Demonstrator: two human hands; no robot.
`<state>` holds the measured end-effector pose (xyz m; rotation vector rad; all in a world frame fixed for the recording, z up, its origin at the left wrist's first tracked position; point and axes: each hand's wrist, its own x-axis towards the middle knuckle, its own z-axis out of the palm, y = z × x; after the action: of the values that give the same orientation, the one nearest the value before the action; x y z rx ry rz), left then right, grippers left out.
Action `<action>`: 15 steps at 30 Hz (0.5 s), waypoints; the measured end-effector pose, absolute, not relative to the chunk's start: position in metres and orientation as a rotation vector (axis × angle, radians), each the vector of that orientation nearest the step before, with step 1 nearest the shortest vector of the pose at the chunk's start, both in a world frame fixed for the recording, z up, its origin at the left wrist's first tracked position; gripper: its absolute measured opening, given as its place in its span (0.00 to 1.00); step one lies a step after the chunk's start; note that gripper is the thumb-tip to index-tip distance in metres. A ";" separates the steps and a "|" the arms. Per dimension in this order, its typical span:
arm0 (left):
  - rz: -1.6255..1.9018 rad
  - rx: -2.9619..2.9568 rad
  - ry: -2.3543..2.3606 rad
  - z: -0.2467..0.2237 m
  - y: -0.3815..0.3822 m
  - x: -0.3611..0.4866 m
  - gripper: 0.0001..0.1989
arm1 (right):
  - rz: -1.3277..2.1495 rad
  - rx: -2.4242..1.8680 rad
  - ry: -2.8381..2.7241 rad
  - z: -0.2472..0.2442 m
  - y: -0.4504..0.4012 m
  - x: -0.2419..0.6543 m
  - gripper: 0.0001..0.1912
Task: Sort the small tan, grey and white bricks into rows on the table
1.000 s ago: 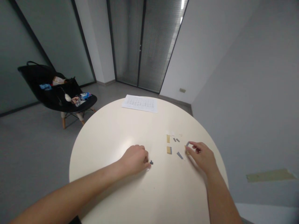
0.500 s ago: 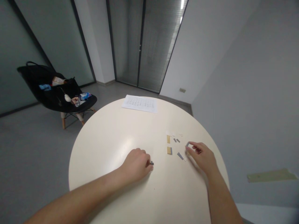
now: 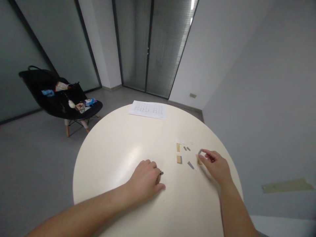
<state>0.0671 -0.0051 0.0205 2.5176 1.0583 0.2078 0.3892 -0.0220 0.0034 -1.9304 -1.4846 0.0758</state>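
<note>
Near the table's middle, my left hand (image 3: pixel 147 179) rests with its fingers curled and its thumb spread away from them. A small dark grey building piece (image 3: pixel 161 172) lies at its fingertips. On the right, my right hand (image 3: pixel 218 167) pinches a small light grey piece (image 3: pixel 200 151) between thumb and index finger. Just under that thumb sits a tan piece (image 3: pixel 199 161), partly hidden. Between the hands lie a tan-and-grey brick (image 3: pixel 179 159), a tan brick (image 3: pixel 178 147), a long grey piece (image 3: pixel 190 165) and two short dark pieces (image 3: pixel 186 148).
All this lies on a round white table (image 3: pixel 111 141). Printed paper sheets (image 3: pixel 148 110) lie at its far edge. Several thin white pieces (image 3: pixel 192 143) are behind the bricks. A black chair (image 3: pixel 61 105) holding a bag and small items stands at the far left. A wall (image 3: pixel 266 131) rises at the right.
My left thumb has opened away from the fingers and the dark grey piece. My right hand has shifted slightly right, showing more of the tan piece under its thumb.
</note>
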 end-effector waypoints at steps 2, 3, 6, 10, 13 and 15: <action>0.221 2.514 1.046 0.020 -0.005 0.066 0.13 | 0.081 -1.924 -1.508 0.006 -0.023 0.387 0.24; 0.220 2.507 1.036 0.020 -0.004 0.065 0.13 | 0.094 -1.919 -1.531 0.008 -0.023 0.386 0.23; 0.204 2.478 0.990 0.021 0.000 0.061 0.14 | 0.220 -1.904 -1.635 0.012 -0.027 0.380 0.21; 0.244 2.495 0.872 0.023 0.007 0.055 0.13 | 0.543 -1.936 -1.775 0.015 -0.036 0.367 0.18; 0.280 2.519 0.765 0.021 0.012 0.051 0.08 | 0.727 -1.969 -1.806 0.017 -0.042 0.355 0.16; 0.278 2.527 0.698 0.019 0.016 0.049 0.08 | 0.797 -1.951 -1.818 0.019 -0.045 0.348 0.16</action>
<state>0.0487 0.0158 0.0190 2.5272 0.6976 0.2784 0.3478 -0.0445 0.0189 -1.9514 -1.8183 0.7970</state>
